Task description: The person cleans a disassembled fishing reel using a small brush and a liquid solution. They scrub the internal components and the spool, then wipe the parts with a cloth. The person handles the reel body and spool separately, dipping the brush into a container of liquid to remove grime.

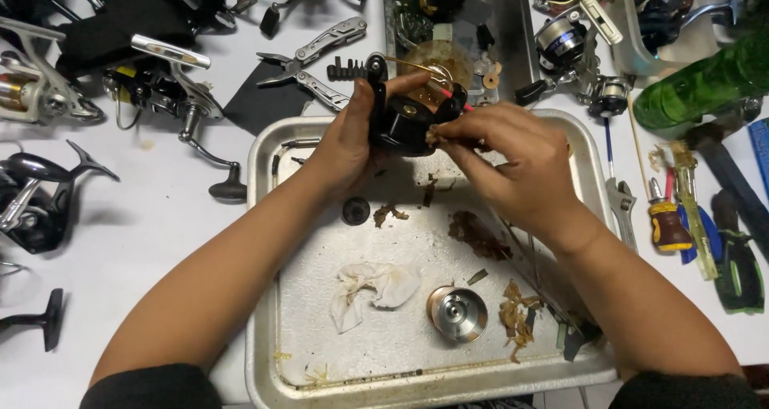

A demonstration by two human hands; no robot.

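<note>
- Two hands meet at 12 o'clock over the metal tray (272, 217).
- Left hand (348, 137) is wrapped around a black reel body (404, 120), held above the tray.
- Right hand (501, 157) pinches its fingertips on the body's right edge.
- Silver spool (456, 313) lies at 6 o'clock, crumpled tissue (372, 289) just beside it.

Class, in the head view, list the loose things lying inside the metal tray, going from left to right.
Small black round cap → crumpled white stained tissue → shiny silver metal spool → clump of brown fibrous debris, all in the metal tray.
</note>
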